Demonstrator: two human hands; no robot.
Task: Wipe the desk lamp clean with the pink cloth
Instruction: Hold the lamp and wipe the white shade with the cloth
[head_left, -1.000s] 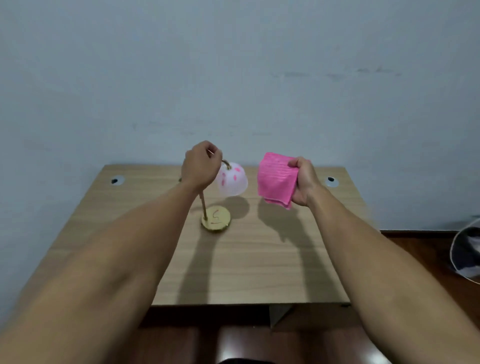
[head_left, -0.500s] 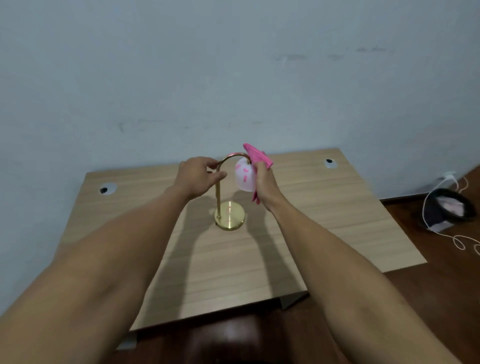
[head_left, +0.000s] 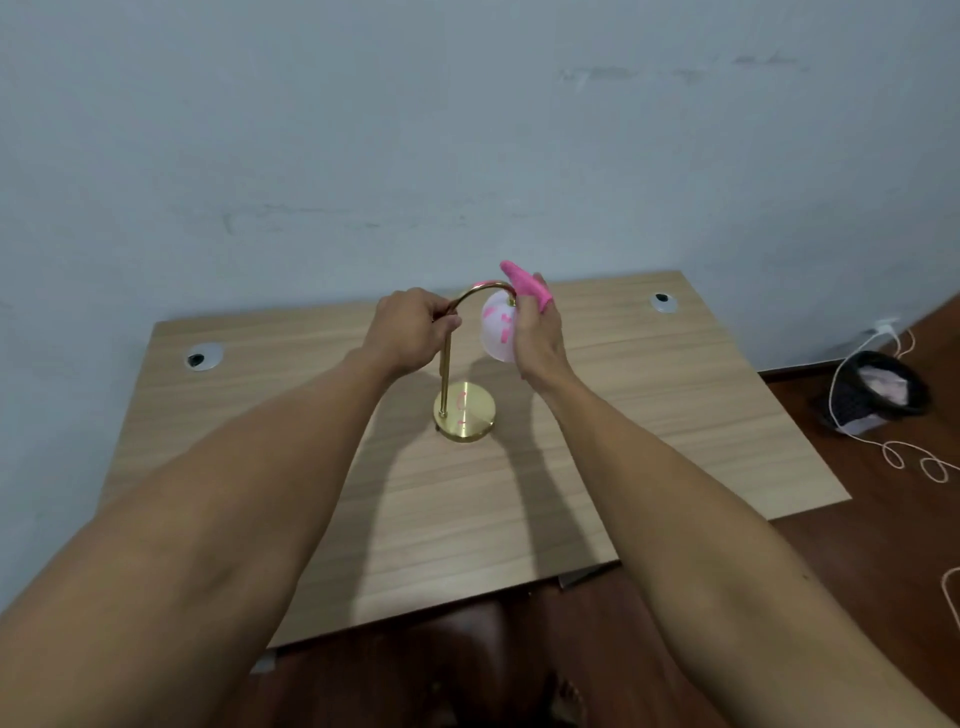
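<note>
Two bare forearms reach up from the lower frame over one light wooden desk (head_left: 467, 519). At centre stands one gold-stemmed desk lamp (head_left: 464, 413) with a white shade — the left hand (head_left: 402, 330) grips its arched neck, the right hand (head_left: 537, 338) presses one pink cloth (head_left: 524, 283) against the shade, mostly hiding the cloth. Two cable grommets sit near the far corners.

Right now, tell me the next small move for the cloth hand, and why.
Probably rub the pink cloth down over the white shade: pink marks show on it, the right hand holds the cloth against its far side, and the left hand grips the brass stem.
</note>
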